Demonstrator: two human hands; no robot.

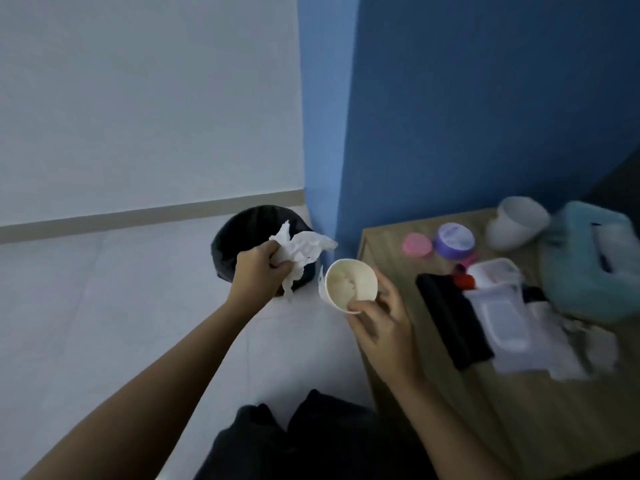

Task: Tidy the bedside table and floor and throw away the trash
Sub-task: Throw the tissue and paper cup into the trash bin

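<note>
My left hand [260,271] grips a crumpled white tissue [304,249] directly over the black-lined trash bin [239,237] on the floor. My right hand [381,318] holds a cream paper cup [350,284] tilted toward me, between the bin and the wooden bedside table [512,410]; something pale lies inside the cup. On the table lie more white tissues [581,344], a white wipes pack [502,306] and a black cloth [450,317].
At the table's back stand a pink lid [417,244], a purple jar [454,239], a white tub [517,223] and a teal soft item [595,261]. A blue wall rises behind. Dark clothing [304,441] lies on the pale floor by my knees.
</note>
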